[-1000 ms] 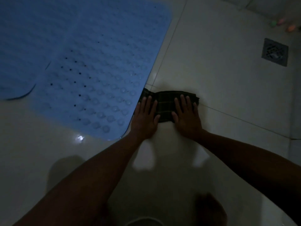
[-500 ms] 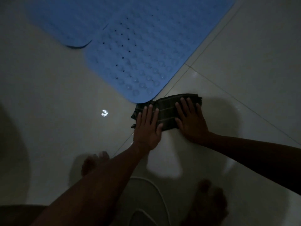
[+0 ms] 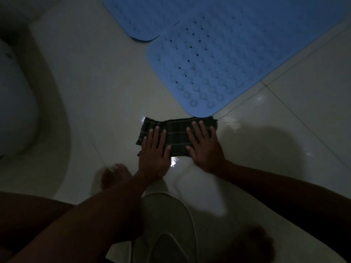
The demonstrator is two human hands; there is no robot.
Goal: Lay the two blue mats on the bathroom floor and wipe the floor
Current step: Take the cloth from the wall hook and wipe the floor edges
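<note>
Two blue mats lie flat on the pale tiled floor [image 3: 98,88]: the nearer mat [image 3: 228,59], dotted with holes and bumps, overlaps the farther mat [image 3: 140,16] at the top. A dark checked cloth [image 3: 177,133], folded into a strip, lies on the wet tiles just below the nearer mat's rounded corner. My left hand [image 3: 154,150] presses flat on the cloth's left half with straight fingers. My right hand [image 3: 205,147] presses flat on its right half the same way.
A white toilet bowl [image 3: 17,103] fills the left edge. My bare feet [image 3: 114,175] stand on the tiles behind my hands, the other foot [image 3: 252,242] at bottom right. A white cord [image 3: 190,211] loops below my chest. Tile joints run diagonally at right.
Both hands have slid the cloth leftward along the floor, from beside the nearer mat's side edge to below its corner. The view swung left, bringing the toilet in.
</note>
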